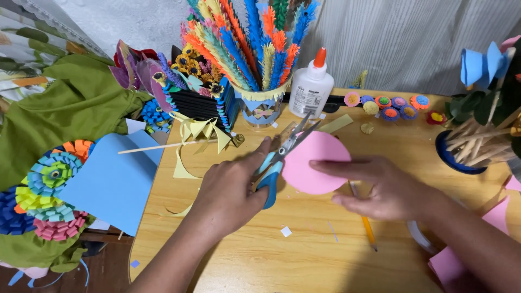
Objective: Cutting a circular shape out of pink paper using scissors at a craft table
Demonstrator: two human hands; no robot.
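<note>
Our left hand (228, 198) grips the scissors (282, 154), blades open toward one o'clock beside the pink paper disc (315, 163); our right hand (380, 187) pinches its three o'clock edge.

The right hand (388, 190) hides part of the pencil (369, 230) and the pink paper circle's (315, 163) lower edge. The scissors' (279, 163) handle loops sit buried in the left hand (228, 195). The feather tops (255, 32) run off the frame.
</note>
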